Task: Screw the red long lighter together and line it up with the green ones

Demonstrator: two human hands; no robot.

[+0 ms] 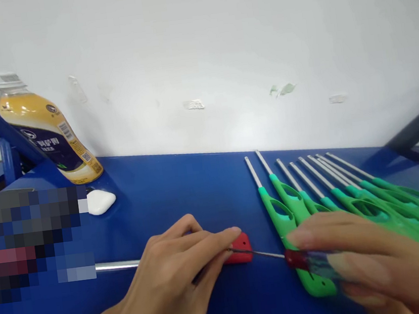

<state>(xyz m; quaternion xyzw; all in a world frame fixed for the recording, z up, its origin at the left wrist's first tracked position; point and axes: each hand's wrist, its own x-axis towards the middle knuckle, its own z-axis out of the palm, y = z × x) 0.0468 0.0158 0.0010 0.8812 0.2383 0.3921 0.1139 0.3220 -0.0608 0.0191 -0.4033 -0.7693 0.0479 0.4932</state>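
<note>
My left hand [173, 268] is closed over a red long-neck lighter [245, 255] lying on the blue table. Its metal tube points left, and most of its body is hidden under my fingers. Thumb and forefinger come together at the tip of a screwdriver [298, 259]; whether a screw sits there is too small to tell. The screwdriver lies nearly level, its thin shaft crossing the lighter's red end. My right hand [382, 258], blurred, is wrapped around its clear handle with the dark red collar. Below and behind that hand are several green long-neck lighters [278, 220].
The green lighters lie side by side on the right, tubes toward the white wall [196, 51]. A yellow drink bottle [44, 131] stands at the back left. A white rounded case [101, 201] is in front of it. Pixelation covers the left edge. The blue table [168, 192] meets the wall.
</note>
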